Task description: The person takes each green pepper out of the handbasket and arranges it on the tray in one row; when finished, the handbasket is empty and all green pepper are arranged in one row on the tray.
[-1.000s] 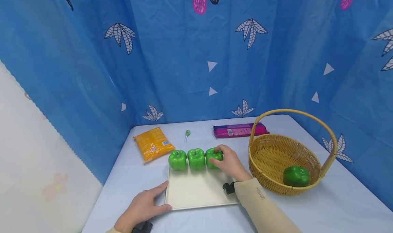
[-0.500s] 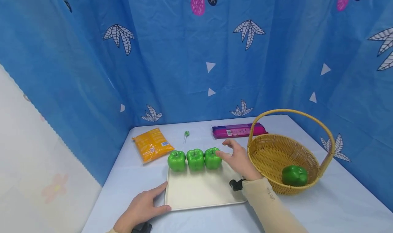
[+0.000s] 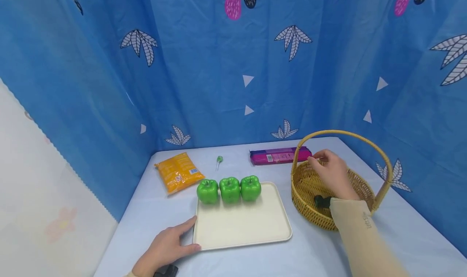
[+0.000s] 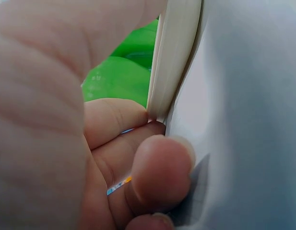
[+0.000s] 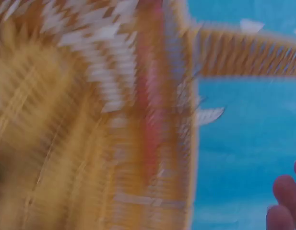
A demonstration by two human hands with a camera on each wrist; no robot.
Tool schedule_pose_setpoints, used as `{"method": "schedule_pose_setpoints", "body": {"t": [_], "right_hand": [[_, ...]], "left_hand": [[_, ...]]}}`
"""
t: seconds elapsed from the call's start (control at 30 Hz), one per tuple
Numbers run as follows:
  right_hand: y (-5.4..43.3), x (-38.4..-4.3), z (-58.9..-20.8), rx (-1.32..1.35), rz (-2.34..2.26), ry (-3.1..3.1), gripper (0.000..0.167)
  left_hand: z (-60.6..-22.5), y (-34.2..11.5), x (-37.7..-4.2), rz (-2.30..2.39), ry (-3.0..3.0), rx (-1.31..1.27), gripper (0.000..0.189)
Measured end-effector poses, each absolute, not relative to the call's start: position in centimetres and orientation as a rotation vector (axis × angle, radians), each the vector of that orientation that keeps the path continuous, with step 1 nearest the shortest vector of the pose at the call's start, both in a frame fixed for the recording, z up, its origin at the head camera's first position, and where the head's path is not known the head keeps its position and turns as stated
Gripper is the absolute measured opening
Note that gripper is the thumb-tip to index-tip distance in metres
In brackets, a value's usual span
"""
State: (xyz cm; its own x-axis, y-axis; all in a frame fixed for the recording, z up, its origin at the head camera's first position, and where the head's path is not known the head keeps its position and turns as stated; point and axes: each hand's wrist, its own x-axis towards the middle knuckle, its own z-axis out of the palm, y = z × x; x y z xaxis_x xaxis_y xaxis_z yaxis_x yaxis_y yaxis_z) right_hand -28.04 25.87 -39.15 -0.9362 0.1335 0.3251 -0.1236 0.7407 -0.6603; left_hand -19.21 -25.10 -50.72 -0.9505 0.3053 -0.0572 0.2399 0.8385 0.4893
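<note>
My left hand (image 3: 166,246) rests at the left edge of a cream tray (image 3: 242,228), its fingertips and thumb touching the rim. In the left wrist view, fingers (image 4: 116,120) meet the tray's side. Three green bell peppers stand in a row along the tray's back edge: a left one (image 3: 207,192), a middle one (image 3: 230,191) and a right one (image 3: 250,189). Over the wicker basket (image 3: 308,212) hovers my right hand (image 3: 333,175), fingers loosely bent, nothing visible in them. The hand and forearm hide the basket's inside, where a pepper showed earlier.
The basket's tall handle (image 3: 341,132) arches above the right hand. Behind the tray lie an orange packet (image 3: 178,173), a small green lollipop (image 3: 219,159) and a long magenta packet (image 3: 279,156). A blue curtain (image 3: 219,66) hangs behind the table.
My right hand has let go of the right-hand pepper and moved right, from the tray to above the basket. The left hand stays at the tray edge; the view has shifted slightly.
</note>
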Motion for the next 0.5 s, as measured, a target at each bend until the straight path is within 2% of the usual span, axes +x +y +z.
{"method": "schedule_pose_setpoints", "body": {"t": [0.27,0.5], "right_hand": [[28.2,-28.3,-42.1,-0.207,0.703,-2.907,0.051],[28.8,-28.1,-42.4,-0.481,0.578,-2.918,0.038]], "left_hand": [[-50.3,-25.0,-19.0,0.754,2.885,0.418,0.096],[-50.5,-25.0,-19.0,0.751,2.893,0.425,0.095]]}}
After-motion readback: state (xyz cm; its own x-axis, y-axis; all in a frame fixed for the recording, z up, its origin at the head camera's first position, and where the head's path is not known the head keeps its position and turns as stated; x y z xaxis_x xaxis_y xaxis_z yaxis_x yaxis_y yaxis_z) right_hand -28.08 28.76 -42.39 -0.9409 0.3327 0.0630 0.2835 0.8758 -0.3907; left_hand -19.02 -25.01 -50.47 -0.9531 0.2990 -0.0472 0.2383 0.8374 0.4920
